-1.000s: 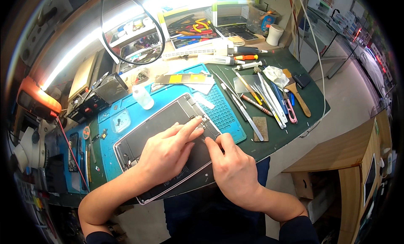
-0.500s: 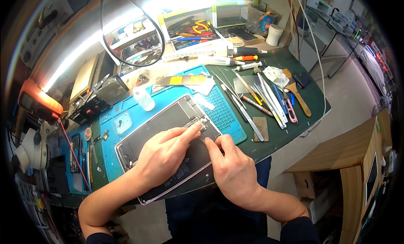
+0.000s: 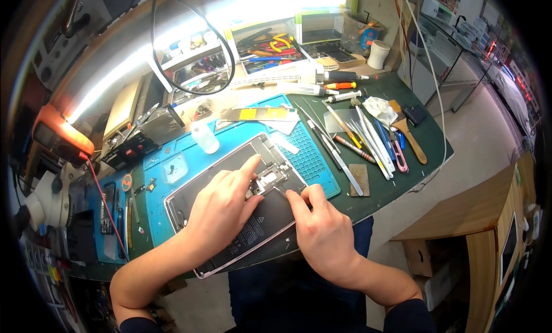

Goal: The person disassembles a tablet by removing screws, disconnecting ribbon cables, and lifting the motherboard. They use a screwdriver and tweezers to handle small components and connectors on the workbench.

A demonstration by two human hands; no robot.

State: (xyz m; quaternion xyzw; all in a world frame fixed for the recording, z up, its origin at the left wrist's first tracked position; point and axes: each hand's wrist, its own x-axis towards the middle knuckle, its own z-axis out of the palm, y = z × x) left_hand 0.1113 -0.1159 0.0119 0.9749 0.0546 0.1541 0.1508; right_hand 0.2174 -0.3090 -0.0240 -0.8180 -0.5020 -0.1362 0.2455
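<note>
Open tablet (image 3: 271, 215) lies slanted on the blue mat (image 3: 315, 162) on the desk (image 3: 380, 196). L hand (image 3: 217, 203) is over it, thumb & pointer spread apart next to the shiny bits (image 3: 268, 179). R hand (image 3: 325, 229) is over its R side, pinching a thin tool (image 3: 281, 190) w/ thumb & pointer; tip's hard to see. White bottle (image 3: 205, 139) stands just behind the tablet.

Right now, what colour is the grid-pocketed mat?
The mat, partly under the opened tablet, is bright blue; best seen in the head view.
</note>
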